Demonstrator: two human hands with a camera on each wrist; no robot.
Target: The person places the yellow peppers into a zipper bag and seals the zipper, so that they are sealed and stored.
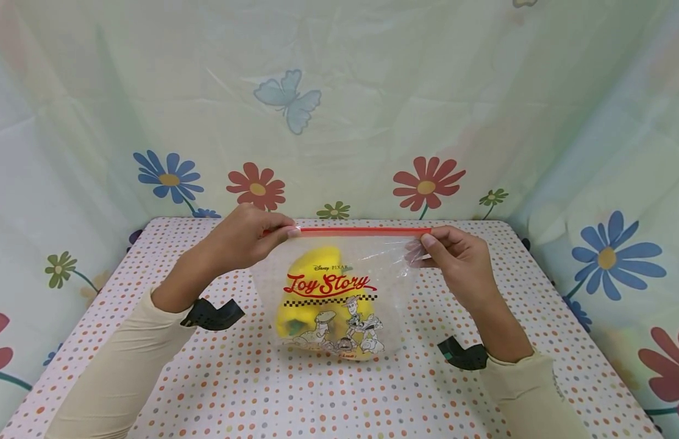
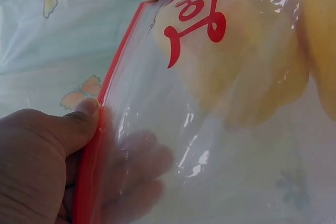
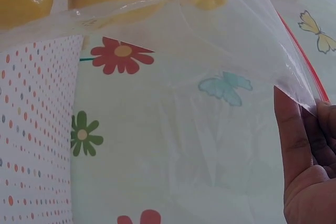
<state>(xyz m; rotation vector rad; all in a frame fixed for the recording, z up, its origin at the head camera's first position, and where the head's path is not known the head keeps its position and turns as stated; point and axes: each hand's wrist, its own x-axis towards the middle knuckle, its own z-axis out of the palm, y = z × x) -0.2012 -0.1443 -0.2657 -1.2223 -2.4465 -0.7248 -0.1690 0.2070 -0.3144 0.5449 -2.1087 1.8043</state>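
Note:
A clear zip bag (image 1: 394,323) with red "Toy Story" print and a red zip strip (image 1: 361,230) along its top hangs upright between both hands. Inside it, yellow items (image 1: 317,259) show through the plastic, with small bits of green. My left hand (image 1: 248,235) pinches the strip's left end between thumb and fingers; in the left wrist view, some of its fingers show through the plastic. The right hand (image 1: 457,259) pinches the top right corner, its thumb in front. From the right wrist view, the fingers (image 3: 294,135) lie behind the bag's edge.
Under the bag lies a table with a dotted cloth (image 1: 219,390). A pale curtain (image 1: 372,122) printed with flowers and butterflies stands behind it and at both sides. Each wrist wears a black strap piece, the left one (image 1: 213,315) and the right one (image 1: 462,355).

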